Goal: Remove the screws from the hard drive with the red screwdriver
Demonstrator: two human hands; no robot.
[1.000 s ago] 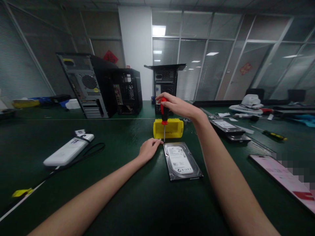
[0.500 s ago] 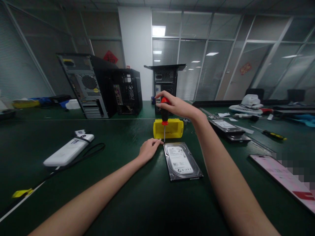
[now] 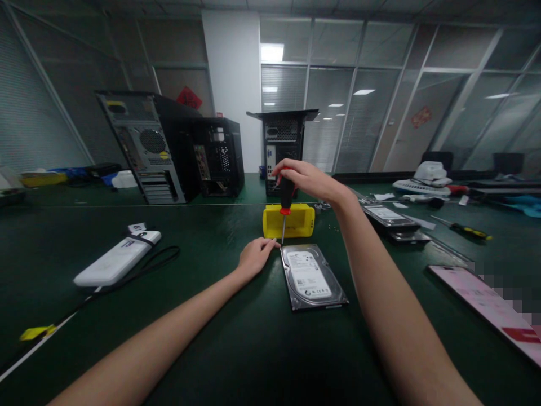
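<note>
A silver hard drive (image 3: 310, 276) with a white label lies flat on the dark green table. My right hand (image 3: 300, 175) is wrapped from above round the red and black handle of a screwdriver (image 3: 286, 197). The screwdriver stands nearly upright, slightly tilted, with its tip at the drive's far left corner. At that same corner my left hand (image 3: 256, 256) is closed, thumb and fingertips pressed against the drive's edge beside the tip. The tip's exact contact is too small to make out. Just behind the drive sits a yellow bin (image 3: 302, 221) on its side, its opening towards me.
Two computer cases (image 3: 158, 146) stand at the back left, another (image 3: 285, 132) behind the bin. Stacked hard drives (image 3: 391, 217), a yellow and black screwdriver (image 3: 469, 231) and a phone (image 3: 477, 299) lie right. A white power bank (image 3: 118, 259) with a cable lies left.
My right hand and the screwdriver handle have tipped slightly to the right, and the fingers have curled further round the handle. My left hand and the hard drive have stayed in place.
</note>
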